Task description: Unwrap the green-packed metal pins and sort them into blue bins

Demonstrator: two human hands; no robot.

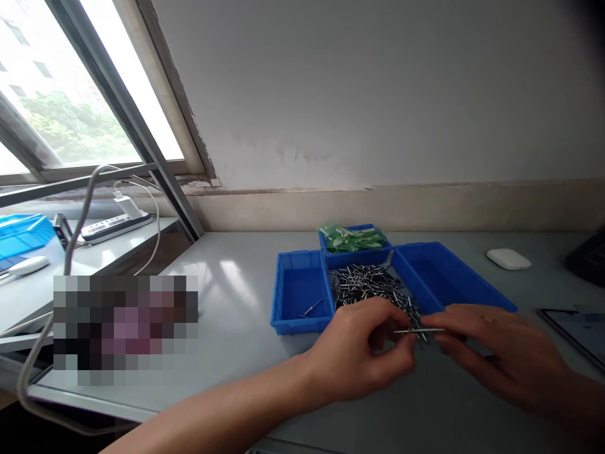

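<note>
Fingers (401, 358) of our left hand (352, 353) and right hand (508, 350) pinch one thin metal pin (428, 330) from its two sides, thumb below and forefinger above on each hand. We hold it nearly level, right of centre in the lower half of the frame. Just behind our fingers we see a loose heap of similar metal pins (363, 280), its near part hidden by our left hand. Around it stand three blue trays: the left tray (302, 326) with a single loose pin (311, 308) inside, the rear tray (357, 257) filled with green packets (352, 239), and the right tray (456, 274). They sit on our grey tabletop (227, 353). Farther right we find a white rounded object (509, 258) and, at the right edge, a flat dark-edged device (579, 337). A pixelated patch (125, 328) hides part of the lower left. Beyond it, we have a power strip (116, 227) at middle left, a window (80, 107) at upper left and a pale wall (378, 94) across the top.
</note>
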